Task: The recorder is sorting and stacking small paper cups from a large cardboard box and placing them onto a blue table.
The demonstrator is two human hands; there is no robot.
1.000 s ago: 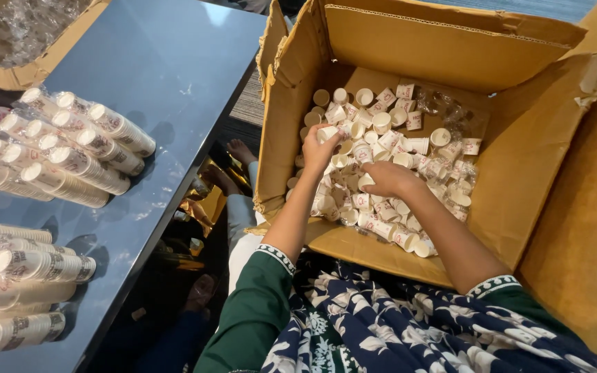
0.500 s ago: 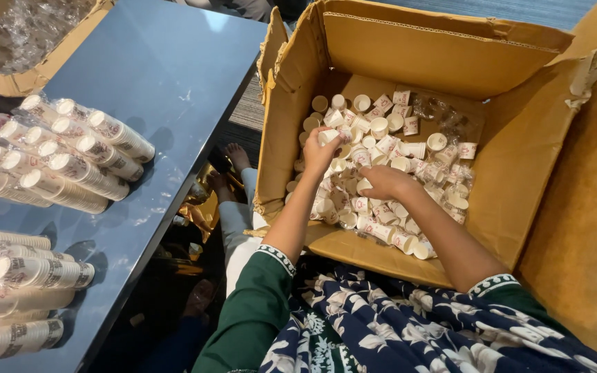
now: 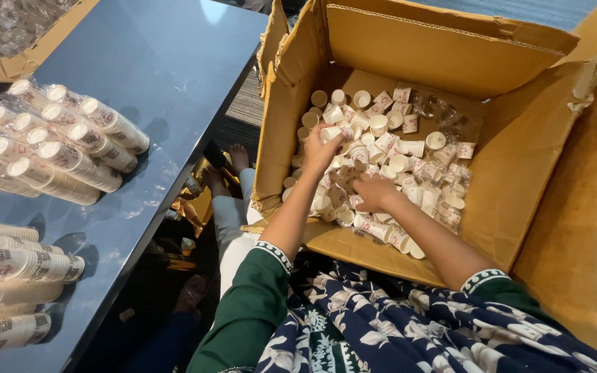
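Corrugated cardboard box (image 3: 519, 166) full of little round paper cups (image 3: 409, 162). Left hand (image 3: 323, 148) pinches one cup (image 3: 331, 133); right hand (image 3: 374, 192) digs in, fingers curled.

green sleeves (image 3: 253, 311), white-patterned cuffs, navy floral garment (image 3: 381, 324)

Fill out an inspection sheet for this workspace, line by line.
Surface: dark glossy table on the left, beside an open cardboard box.
Job's things: loose small paper cups heaped in the box.
Clutter: wrapped cup stacks lying on the table; crumpled clear plastic at top left.
Grippers: left hand holds one cup above the heap; right hand rests palm down among the cups, grip hidden.
Cables: nothing seen.
Surroundings: a second box wall at right; bare feet on the floor below.
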